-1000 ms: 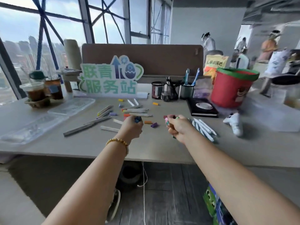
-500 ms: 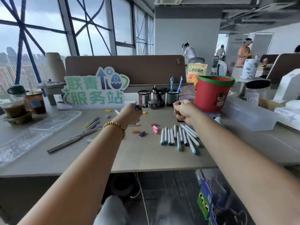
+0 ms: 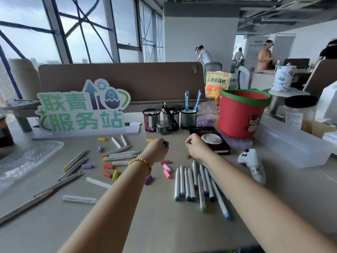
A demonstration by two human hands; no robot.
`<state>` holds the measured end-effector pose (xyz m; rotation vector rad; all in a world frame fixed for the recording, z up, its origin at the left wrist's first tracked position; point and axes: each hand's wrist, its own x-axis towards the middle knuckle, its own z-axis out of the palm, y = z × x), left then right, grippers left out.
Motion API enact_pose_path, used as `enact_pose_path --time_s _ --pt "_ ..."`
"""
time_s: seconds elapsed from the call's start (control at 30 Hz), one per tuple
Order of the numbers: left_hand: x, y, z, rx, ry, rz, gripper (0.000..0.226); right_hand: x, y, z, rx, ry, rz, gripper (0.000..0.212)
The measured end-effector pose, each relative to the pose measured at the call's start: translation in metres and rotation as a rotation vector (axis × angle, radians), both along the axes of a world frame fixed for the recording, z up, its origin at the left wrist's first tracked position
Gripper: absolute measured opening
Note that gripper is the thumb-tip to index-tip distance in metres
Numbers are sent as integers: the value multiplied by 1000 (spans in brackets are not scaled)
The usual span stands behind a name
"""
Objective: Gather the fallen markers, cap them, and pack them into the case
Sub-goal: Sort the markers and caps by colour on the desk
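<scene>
Both hands are raised over the counter (image 3: 164, 225), close to each other but apart. The left hand (image 3: 157, 151) has its fingers curled around a small dark cap (image 3: 165, 144). The right hand (image 3: 196, 149) pinches something green (image 3: 191, 142), mostly hidden. Under the right forearm, a row of capped markers (image 3: 193, 183) lies side by side. To the left, uncapped markers (image 3: 118, 156) and loose coloured caps (image 3: 109, 170) lie scattered. A red bucket (image 3: 240, 115) stands behind.

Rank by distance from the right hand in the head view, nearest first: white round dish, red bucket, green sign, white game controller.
From the right hand:
1. white round dish, just to its right, on the dark notebook.
2. white game controller, farther right, on the desk.
3. red bucket, right and behind.
4. green sign, far left, at the back.

Controller and bucket are close.
</scene>
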<state>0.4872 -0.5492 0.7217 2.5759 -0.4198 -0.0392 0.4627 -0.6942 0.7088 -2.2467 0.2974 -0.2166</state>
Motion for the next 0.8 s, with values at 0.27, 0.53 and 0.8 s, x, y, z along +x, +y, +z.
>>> enact_pose_path --time_s 0.27,0.53,0.8 --pt "53 -25 -26 147 -13 -65 26 47 -13 -19 -238 17 198 9" --pt "71 -40 -38 342 15 -148 31 62 -17 -31 -480 243 332 31" --pt "72 -37 -49 260 37 -179 38 64 -15 -27 -609 284 324 28"
